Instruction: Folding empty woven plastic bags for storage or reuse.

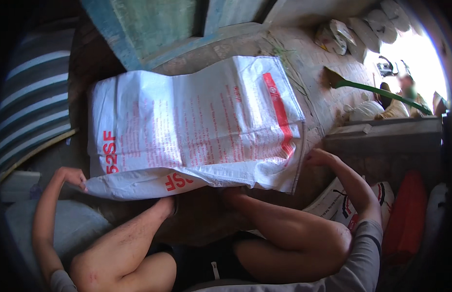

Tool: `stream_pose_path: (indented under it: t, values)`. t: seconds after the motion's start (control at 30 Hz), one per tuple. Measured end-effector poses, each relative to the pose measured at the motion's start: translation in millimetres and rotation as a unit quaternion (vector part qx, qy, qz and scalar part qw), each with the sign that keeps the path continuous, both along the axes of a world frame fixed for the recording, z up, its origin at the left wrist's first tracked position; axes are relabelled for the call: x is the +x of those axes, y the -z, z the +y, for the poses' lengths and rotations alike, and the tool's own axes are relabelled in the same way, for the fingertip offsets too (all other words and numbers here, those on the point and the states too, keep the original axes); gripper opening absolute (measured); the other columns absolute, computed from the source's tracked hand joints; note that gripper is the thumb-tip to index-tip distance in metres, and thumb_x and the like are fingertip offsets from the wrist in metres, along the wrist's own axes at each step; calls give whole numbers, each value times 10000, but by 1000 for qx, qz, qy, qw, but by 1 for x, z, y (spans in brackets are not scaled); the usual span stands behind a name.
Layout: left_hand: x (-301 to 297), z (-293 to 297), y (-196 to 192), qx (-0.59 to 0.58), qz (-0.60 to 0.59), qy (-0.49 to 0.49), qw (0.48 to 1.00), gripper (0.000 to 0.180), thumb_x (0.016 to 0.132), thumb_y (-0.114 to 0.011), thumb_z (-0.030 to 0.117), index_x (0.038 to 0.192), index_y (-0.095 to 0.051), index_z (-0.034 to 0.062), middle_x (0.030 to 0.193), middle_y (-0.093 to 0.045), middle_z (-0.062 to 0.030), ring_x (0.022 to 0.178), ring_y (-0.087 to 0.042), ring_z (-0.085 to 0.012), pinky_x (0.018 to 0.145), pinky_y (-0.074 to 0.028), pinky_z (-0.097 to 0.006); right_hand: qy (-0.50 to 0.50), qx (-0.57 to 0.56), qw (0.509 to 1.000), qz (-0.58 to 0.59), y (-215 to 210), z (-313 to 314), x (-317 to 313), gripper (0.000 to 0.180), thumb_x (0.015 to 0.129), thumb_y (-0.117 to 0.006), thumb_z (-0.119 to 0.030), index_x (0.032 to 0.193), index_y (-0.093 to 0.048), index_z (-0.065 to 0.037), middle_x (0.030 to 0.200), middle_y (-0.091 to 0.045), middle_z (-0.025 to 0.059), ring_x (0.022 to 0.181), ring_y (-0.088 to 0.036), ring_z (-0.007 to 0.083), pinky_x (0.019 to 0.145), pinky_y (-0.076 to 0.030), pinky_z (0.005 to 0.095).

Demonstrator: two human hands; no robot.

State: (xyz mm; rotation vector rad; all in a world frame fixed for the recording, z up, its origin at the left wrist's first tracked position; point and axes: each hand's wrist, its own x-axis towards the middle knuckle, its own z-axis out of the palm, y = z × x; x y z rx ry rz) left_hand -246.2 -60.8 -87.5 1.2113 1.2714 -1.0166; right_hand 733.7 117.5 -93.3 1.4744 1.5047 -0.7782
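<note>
A large white woven sack with red print and a red stripe is spread flat in front of my legs. Its near edge is folded up over itself, with creases toward the right end. My left hand is closed on the sack's near left corner. At the right edge, my right hand is closed with its fingertips against the sack's side; shadow partly hides those fingers. My bent legs rise on the near side, and my feet are mostly hidden by the sack's near edge.
Left stands a corrugated sheet with a thin pole below it. A blue-green wooden door is behind. A green-handled tool leans at right near a low ledge. Printed sacks and a red object lie near right.
</note>
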Motion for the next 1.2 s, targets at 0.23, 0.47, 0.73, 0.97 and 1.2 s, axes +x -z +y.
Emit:
stream_pose_path:
  t: [0.23,0.47,0.73,0.97,1.2]
  values:
    - [-2,-12,-17,12,44,-7,999,448,775,-828,474,1085,-799,151,977,-772,-35,885,-690,-153,813,-522,-319,235,-70,914,323,28,-30,2,280,970,-642,-219,1228,-733,-163,1201,-694,11,1096,-622,137,915,-553,379]
    - [5,1,-22,32,69,-34,997,394,798,-830,408,1128,-789,196,997,-778,-27,919,-693,-144,848,-519,-314,350,-142,895,239,-49,8,15,318,921,-684,-152,1227,-723,-75,1187,-701,13,1070,-635,160,934,-533,354]
    - [5,11,-38,13,40,-151,988,411,828,-833,358,1134,-778,89,1031,-770,-36,933,-688,-140,864,-521,-317,432,-241,832,252,-87,48,66,258,837,-727,-113,1079,-759,-28,1017,-747,99,864,-716,217,859,-577,366]
    - [5,13,-20,-321,123,-73,936,541,855,-821,369,1245,-689,18,1179,-716,-47,1087,-608,-133,1030,-402,-315,338,-427,820,-174,-59,42,13,265,846,-740,-182,1097,-766,-102,1020,-744,89,913,-715,211,860,-582,426]
    - [-20,65,-85,-119,122,-34,985,540,778,-856,475,1193,-756,145,1201,-723,-39,1101,-644,-160,965,-485,-335,460,-151,827,285,-74,46,55,260,870,-686,-151,1108,-727,-55,1015,-750,103,928,-720,228,841,-586,402]
